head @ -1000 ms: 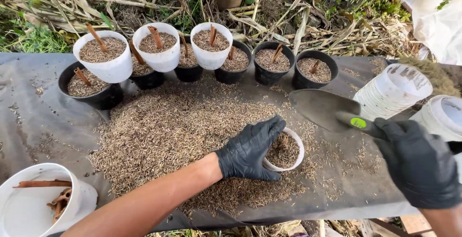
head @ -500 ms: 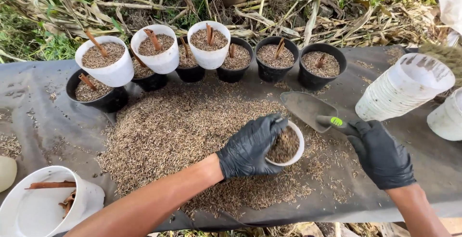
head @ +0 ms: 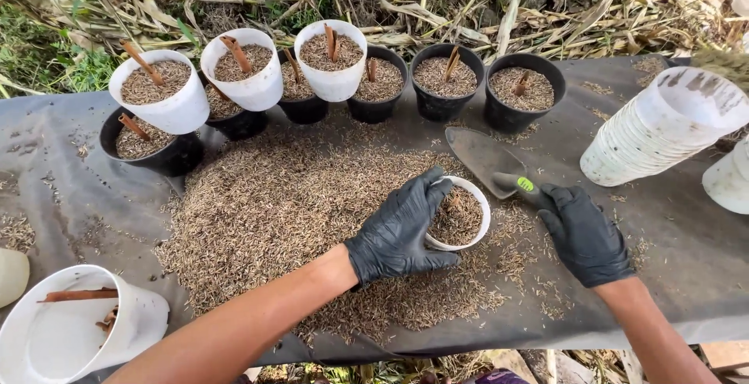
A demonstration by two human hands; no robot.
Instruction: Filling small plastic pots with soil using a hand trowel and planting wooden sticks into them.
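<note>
Left hand (head: 402, 228), black-gloved, wraps the small white plastic pot (head: 460, 216) of brown husk, steadying it on the husk heap (head: 296, 212). Right hand (head: 583, 232) closed around grey metal trowel (head: 491, 161), blade resting flat just beyond. Filled pots (head: 441, 80) lined along the worktop (head: 47, 165) rear, clear of work.

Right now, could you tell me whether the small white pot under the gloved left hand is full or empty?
Nearly full. The small white pot holds brown husks close to its rim, and the left hand grips its side, keeping it upright on the husk pile.
</note>
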